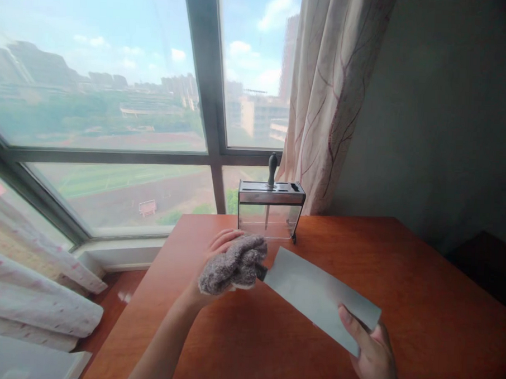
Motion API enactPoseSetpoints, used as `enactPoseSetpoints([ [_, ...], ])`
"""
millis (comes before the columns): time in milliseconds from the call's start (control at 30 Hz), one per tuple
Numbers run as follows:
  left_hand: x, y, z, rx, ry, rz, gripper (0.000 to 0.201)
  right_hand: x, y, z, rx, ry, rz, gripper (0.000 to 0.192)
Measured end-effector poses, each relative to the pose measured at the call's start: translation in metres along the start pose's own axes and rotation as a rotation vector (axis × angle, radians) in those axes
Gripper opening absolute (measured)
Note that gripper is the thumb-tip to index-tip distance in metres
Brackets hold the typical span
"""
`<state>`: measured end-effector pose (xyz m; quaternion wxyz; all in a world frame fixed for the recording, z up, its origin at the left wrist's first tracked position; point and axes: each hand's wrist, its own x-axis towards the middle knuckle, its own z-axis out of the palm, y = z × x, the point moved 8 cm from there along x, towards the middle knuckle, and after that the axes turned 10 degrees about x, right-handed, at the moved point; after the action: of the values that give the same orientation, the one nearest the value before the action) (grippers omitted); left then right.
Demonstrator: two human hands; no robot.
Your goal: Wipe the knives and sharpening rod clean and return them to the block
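A cleaver with a broad, pale steel blade slants across the middle of the view above the table. My right hand pinches the far end of the blade, thumb flat on its upper face. At the other end, a fluffy grey cloth is bunched in my left hand, whose fingers show behind it. The cloth is wrapped at the cleaver's handle, of which only a short dark piece shows. Cloth hides most of the left palm and the rest of the handle.
A clear-sided knife block stands at the table's back edge. One black-handled tool is upright in its slotted top. The reddish-brown wooden table lies below my hands, with windows and a curtain behind.
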<state>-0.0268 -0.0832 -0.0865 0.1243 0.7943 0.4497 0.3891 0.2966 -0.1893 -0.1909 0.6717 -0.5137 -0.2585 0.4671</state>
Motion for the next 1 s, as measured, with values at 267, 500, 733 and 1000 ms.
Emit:
enactPoseSetpoints([
  [267, -0.004, 0.035, 0.029, 0.325, -0.201, 0.208, 0.047, -0.023, -0.028, 0.032, -0.076, 0.046, -0.106, 0.038],
  [500, -0.002, 0.029, 0.022, 0.279, -0.183, 0.224, 0.054, -0.013, -0.030, 0.033, -0.148, -0.045, -0.107, 0.038],
  [733, 0.000, 0.013, 0.003, 0.359, -0.137, 0.139, 0.058, -0.008, -0.023, 0.027, -0.168, -0.094, -0.080, 0.039],
  [1000, -0.001, 0.006, -0.006, 0.477, -0.090, 0.035, 0.071, -0.011, -0.036, 0.033, -0.272, -0.165, -0.190, 0.037],
])
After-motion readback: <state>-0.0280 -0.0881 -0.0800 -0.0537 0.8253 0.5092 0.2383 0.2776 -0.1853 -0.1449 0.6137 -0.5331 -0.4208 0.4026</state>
